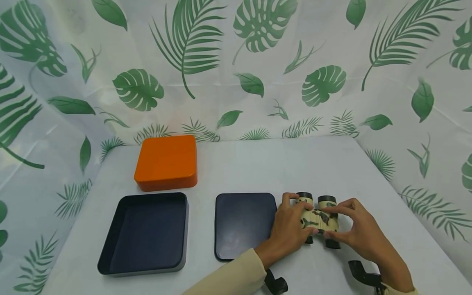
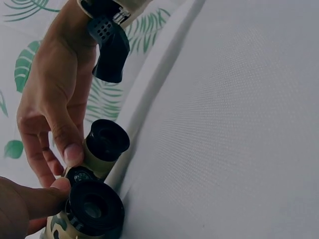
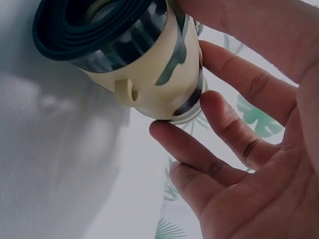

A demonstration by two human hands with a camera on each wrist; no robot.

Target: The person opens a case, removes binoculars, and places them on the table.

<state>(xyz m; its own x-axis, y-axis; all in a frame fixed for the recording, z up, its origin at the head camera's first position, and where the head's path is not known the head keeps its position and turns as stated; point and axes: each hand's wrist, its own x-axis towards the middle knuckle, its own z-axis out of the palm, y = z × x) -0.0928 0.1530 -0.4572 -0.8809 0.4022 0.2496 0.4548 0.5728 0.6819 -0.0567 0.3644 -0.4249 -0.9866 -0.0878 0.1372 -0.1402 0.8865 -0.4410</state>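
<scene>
Currently, camouflage binoculars (image 1: 319,220) between both hands (image 1: 289,226) (image 1: 363,230), gripped at either side.

On the table (image 1: 265,164) before you, a tray (image 1: 147,233) lies at the left, with a box (image 1: 166,162) just behind it. A flat panel (image 1: 243,225) lies near the middle, right of the tray. Right of the panel, the binoculars (image 1: 319,220) sit between your left hand (image 1: 289,221) and your right hand (image 1: 357,225).
</scene>
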